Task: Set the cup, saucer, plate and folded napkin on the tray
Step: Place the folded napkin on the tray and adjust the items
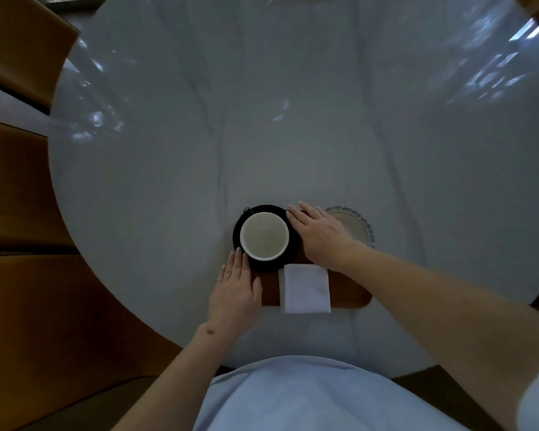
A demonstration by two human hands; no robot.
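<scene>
Head view, read from left to right. The left hand is lying flat with fingers extended and together, gripping nothing; its fingertips are touching the near-left rim of the black saucer, and its palm is covering the left end of the wooden tray. The white cup is standing upright on the saucer, which is overlapping the tray's far-left part and jutting past its edge. Just right of centre, the folded napkin is lying on the tray, its near edge overhanging onto the pale marble desk. The right hand is resting open and flat, clamped on nothing, fingertips at the saucer's right rim. Behind it, the scalloped plate is sitting at the tray's far-right corner.

Handling: cup, saucer and plate are probably rigid, glazed, slippery and breakable; the saucer is best held at opposite rims and kept level so the cup does not slide. The napkin is soft and light; pinching its folded edge should suffice.

Obscured: whether the plate is resting on the tray cannot be determined, since the right wrist is hiding the junction; the cup's handle and contents are indistinct.
</scene>
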